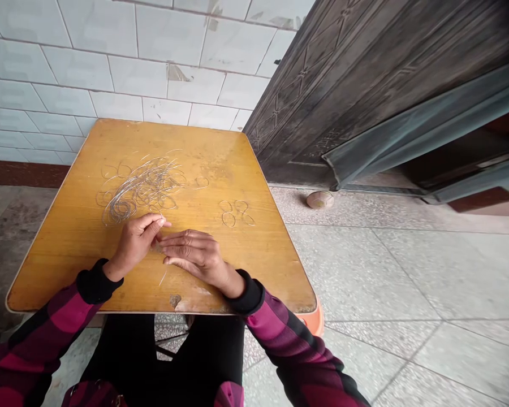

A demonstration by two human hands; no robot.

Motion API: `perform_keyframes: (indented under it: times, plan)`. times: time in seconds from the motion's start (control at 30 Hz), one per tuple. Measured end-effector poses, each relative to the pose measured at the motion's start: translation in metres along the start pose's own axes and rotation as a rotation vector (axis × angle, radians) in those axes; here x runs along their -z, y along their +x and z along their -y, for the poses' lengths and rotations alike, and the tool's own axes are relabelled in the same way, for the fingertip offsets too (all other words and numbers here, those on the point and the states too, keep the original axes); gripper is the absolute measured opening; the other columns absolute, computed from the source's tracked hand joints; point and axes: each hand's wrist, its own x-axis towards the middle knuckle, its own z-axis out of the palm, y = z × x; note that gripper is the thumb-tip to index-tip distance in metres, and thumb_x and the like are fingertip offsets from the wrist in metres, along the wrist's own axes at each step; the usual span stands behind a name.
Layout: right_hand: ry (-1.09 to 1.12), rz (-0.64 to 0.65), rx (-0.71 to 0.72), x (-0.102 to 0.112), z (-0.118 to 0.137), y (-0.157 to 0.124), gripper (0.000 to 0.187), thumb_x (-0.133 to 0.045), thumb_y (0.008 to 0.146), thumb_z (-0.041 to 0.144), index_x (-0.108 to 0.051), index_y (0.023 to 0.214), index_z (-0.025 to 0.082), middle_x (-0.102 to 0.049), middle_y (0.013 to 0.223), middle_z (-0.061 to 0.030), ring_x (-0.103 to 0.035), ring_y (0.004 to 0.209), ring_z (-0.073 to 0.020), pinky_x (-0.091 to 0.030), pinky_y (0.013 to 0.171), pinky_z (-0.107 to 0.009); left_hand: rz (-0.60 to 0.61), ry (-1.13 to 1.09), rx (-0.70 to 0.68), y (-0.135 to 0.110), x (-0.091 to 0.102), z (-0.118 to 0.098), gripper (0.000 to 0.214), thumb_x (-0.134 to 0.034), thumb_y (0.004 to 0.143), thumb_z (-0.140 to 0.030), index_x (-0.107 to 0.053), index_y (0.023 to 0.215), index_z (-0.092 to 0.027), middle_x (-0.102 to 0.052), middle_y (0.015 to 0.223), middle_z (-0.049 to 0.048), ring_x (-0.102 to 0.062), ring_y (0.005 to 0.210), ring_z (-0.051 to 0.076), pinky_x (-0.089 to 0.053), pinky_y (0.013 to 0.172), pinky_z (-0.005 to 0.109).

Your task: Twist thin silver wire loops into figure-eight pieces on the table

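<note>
My left hand (136, 242) pinches a thin metal wire between thumb and forefinger, above the front half of the table. Close beside it, my right hand (195, 255) has its fingers pressed together, closed on the same wire as far as I can tell. A straight end of the wire (163, 278) shows below the right thumb; the middle is hidden by the fingers. Just beyond my hands lies a tangled heap of silvery wires (146, 183), some curved and some looped. To the right, several bent wire loops (236, 213) form a small separate group.
The yellow wooden table (271, 265) has a chipped front edge. A white tiled wall (169, 56) stands behind it, and a dark carved door (305, 102) with a grey cloth (407, 135) is at the right. A round stone-like object (320, 199) sits on the tiled floor.
</note>
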Motion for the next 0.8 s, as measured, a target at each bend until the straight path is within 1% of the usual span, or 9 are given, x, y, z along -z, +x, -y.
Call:
perform_keyframes:
  times: [0.07,0.17,0.27,0.33,0.47,0.53,0.67,0.8]
  plan:
    - [0.104,-0.016,-0.08,0.001,0.003,0.001,0.015,-0.063,0.088,0.022,-0.069,0.101,0.017,-0.075,0.098,-0.0082,-0.07,0.098,-0.0169,-0.056,0.085,-0.032,0.01,-0.001,-0.007,0.0,0.0,0.0,0.028,-0.054,0.089,-0.036,-0.071,0.087,-0.015,-0.062,0.058,0.0005,-0.053,0.049,0.011,-0.041,0.048,0.021]
    - [0.271,-0.08,-0.192,0.002,0.006,0.001,0.014,-0.062,0.089,0.021,-0.07,0.1,0.018,-0.075,0.096,-0.0068,-0.07,0.095,-0.016,-0.056,0.085,-0.031,0.015,-0.031,-0.011,-0.001,-0.001,0.0,0.027,-0.054,0.089,-0.035,-0.071,0.087,-0.015,-0.058,0.054,-0.0014,-0.051,0.047,0.01,-0.041,0.048,0.022]
    - [0.404,-0.117,-0.303,0.003,0.007,0.0,0.013,-0.061,0.089,0.023,-0.071,0.097,0.019,-0.075,0.094,-0.0057,-0.071,0.09,-0.0153,-0.056,0.083,-0.03,0.021,-0.048,-0.01,-0.002,-0.001,-0.002,0.024,-0.055,0.089,-0.033,-0.072,0.087,-0.016,-0.059,0.055,-0.0016,-0.052,0.047,0.01,-0.042,0.05,0.022]
    - [0.464,-0.116,-0.378,0.004,0.008,0.0,0.014,-0.06,0.09,0.026,-0.071,0.094,0.018,-0.075,0.092,-0.0059,-0.071,0.088,-0.0162,-0.056,0.082,-0.031,0.021,-0.055,-0.002,-0.003,-0.002,-0.002,0.022,-0.056,0.088,-0.032,-0.072,0.088,-0.017,-0.06,0.055,-0.0012,-0.052,0.046,0.01,-0.042,0.05,0.022]
    - [0.548,-0.139,-0.52,0.004,0.009,0.001,0.024,-0.061,0.089,0.039,-0.07,0.079,0.018,-0.073,0.08,-0.0055,-0.069,0.08,-0.0173,-0.055,0.079,-0.034,-0.002,-0.105,0.02,-0.006,-0.003,0.0,0.016,-0.063,0.083,-0.03,-0.074,0.088,-0.019,-0.066,0.061,0.0009,-0.054,0.047,0.011,-0.042,0.051,0.022]
    - [0.584,-0.141,-0.599,0.003,0.009,0.002,0.028,-0.06,0.088,0.04,-0.069,0.074,0.018,-0.072,0.075,-0.0045,-0.068,0.076,-0.0167,-0.054,0.078,-0.034,-0.012,-0.071,-0.006,-0.007,-0.003,0.001,0.014,-0.063,0.083,-0.028,-0.074,0.089,-0.019,-0.069,0.066,0.0024,-0.057,0.052,0.012,-0.044,0.055,0.023]
    - [0.67,-0.133,-0.726,-0.001,0.005,0.002,0.032,-0.062,0.086,0.042,-0.067,0.064,0.018,-0.068,0.066,-0.0023,-0.064,0.07,-0.0151,-0.051,0.074,-0.031,-0.019,0.091,-0.117,-0.007,-0.004,0.003,0.014,-0.06,0.084,-0.024,-0.072,0.09,-0.021,-0.071,0.077,0.0049,-0.061,0.064,0.015,-0.047,0.065,0.025]
    - [0.787,-0.181,-0.808,-0.007,-0.002,0.0,0.035,-0.065,0.084,0.04,-0.062,0.056,0.018,-0.064,0.058,0.0,-0.059,0.062,-0.0135,-0.048,0.072,-0.03,-0.018,0.15,-0.152,-0.008,-0.004,0.002,0.013,-0.06,0.082,-0.021,-0.072,0.087,-0.021,-0.071,0.078,0.0056,-0.062,0.068,0.017,-0.046,0.069,0.027]
